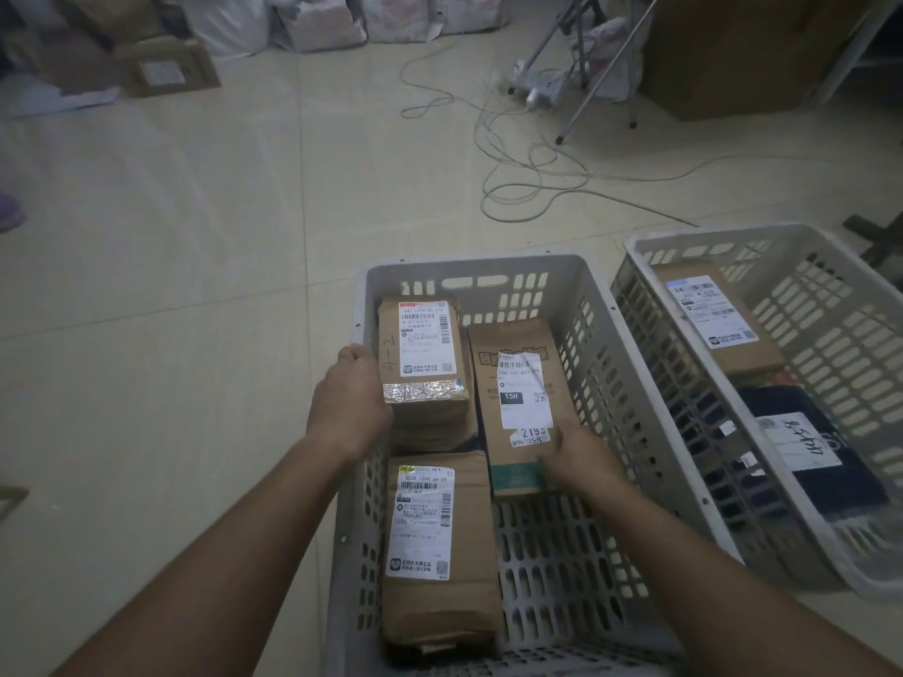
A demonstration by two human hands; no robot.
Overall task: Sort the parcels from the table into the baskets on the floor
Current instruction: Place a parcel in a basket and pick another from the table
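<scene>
Grey basket point(488, 271) on the tiled floor point(195, 237), taken as landmark; both arms reach down into it.

Left hand point(349, 403) at the basket's far-left corner, grip closed on the left side of a brown parcel point(422, 364). That parcel's label reads "A42 L314 00 015" on top, with "A-2" handwritten on the cardboard beside the label and silver tape across its near end. It sits on top of another brown pack.

Right hand point(581, 456) in the basket's middle, fingers on the near end of a long box point(520, 403); whether they grasp or only press it cannot be told. Its white label shows "15H" in a black block, "2193" and "5元" lower down.

Third parcel point(440, 549) lies flat along the basket's near-left wall, label reading "502D T098 69 69" and "T096".

Right of the basket, just beside it, a white basket point(684, 237) holds a brown labelled box point(716, 320) and a dark bag point(811, 442) with a handwritten label, illegible.

Beyond the basket, loose cables point(532, 173) on the floor
</scene>
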